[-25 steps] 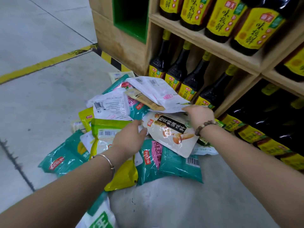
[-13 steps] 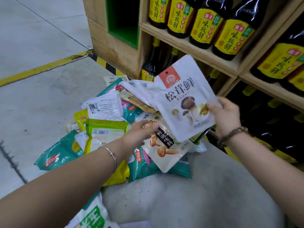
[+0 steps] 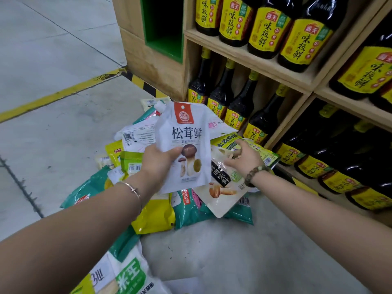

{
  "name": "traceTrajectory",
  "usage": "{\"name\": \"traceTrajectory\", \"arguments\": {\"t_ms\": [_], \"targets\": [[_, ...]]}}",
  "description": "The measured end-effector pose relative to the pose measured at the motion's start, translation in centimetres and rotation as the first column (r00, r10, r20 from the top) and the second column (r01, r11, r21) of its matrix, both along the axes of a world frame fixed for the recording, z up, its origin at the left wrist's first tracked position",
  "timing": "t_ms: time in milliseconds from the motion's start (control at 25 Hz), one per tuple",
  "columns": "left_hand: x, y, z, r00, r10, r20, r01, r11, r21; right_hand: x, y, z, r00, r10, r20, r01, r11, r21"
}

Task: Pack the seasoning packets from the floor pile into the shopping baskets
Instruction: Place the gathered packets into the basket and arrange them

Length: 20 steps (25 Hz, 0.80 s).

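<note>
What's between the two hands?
In the head view, the white pouch, held by the left hand, fills most of the gap; a strip of the cream packet shows beside the right hand.

Our single head-worn wide-angle camera looks forward and steeply down at the concrete floor (image 3: 53, 134), from close enough for us to read the white pouch (image 3: 186, 132) in the left hand (image 3: 158, 164). The pile of seasoning packets (image 3: 214, 215) sits centre frame, the wooden shelves (image 3: 254, 63) upper right.
</note>
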State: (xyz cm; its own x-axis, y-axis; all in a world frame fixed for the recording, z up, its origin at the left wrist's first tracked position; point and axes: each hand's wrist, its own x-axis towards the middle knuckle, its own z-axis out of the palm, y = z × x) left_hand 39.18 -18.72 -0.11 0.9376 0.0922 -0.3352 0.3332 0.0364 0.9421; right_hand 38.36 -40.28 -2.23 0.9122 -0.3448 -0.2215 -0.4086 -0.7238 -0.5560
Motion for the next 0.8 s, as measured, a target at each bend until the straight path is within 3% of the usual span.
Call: {"name": "traceTrajectory", "arguments": {"t_ms": [80,200,360,480,640,800], "targets": [[-0.2,1.3,-0.3,1.0,0.013,0.009,-0.013,0.998,0.06,1.0,-0.2,-1.4,0.988,0.039,-0.151,-0.062,0.987,-0.148],[-1.0,2.4,-0.7,1.0,-0.015,-0.001,0.015,0.996,0.093,1.0,1.5,-4.5,0.945,0.082,-0.316,-0.157,0.963,-0.219],[-1.2,3.1,-1.6,0.998,-0.047,-0.051,0.051,0.996,0.072,0.8,3.0,-6.3,0.928,0.029,-0.373,-0.185,0.902,-0.39],[-1.4,3.1,-2.1,0.994,-0.071,-0.08,0.077,0.995,0.067,1.1,3.6,-5.9,0.95,-0.062,-0.307,-0.068,0.916,-0.396],[-1.7,3.1,-2.3,0.992,-0.074,-0.097,0.079,0.996,0.049,1.3,4.0,-5.7,0.967,-0.072,-0.245,-0.04,0.905,-0.424],[-1.7,3.3,-2.2,0.992,-0.088,-0.09,0.093,0.995,0.046,1.3,2.3,-4.3,0.971,-0.137,-0.198,0.105,0.981,-0.161]]}}
